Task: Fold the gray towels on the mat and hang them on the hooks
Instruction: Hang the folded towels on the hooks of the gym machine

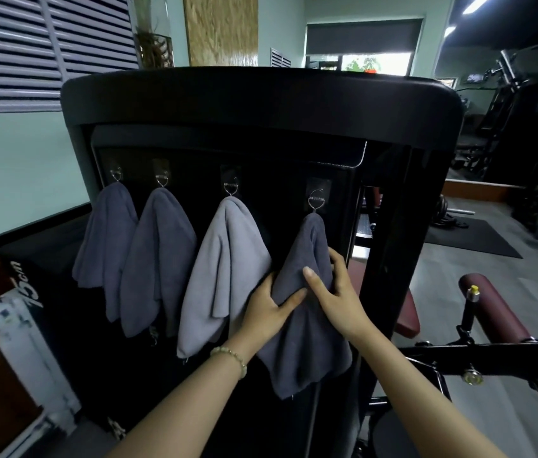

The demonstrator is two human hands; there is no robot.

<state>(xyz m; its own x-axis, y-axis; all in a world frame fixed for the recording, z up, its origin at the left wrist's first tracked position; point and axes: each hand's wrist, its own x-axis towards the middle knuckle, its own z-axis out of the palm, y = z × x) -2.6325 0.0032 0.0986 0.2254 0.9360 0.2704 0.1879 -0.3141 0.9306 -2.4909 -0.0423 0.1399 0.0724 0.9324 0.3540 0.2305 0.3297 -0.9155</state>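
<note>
The dark towel [304, 352] hangs directly below the rightmost hook [316, 201]; three more towels [224, 259] hang left of that hook. The left hand [267, 309] and right hand [333, 292], close together, each pinch its middle folds. The cloth is judged soft, light and limp, so it is best gripped at the folded edges just below the hook.

Left hand [267, 312] and right hand [337, 302] both uncovered, forearms bare down to bottom edge of frame. Left wrist wears bracelet [229, 360]: single strand of small round beads, pale cream-green and slightly glossy, with few smaller golden beads between them; strand sits close on wrist. Fingers slim. Thumb nail of right hand short and rounded
</note>
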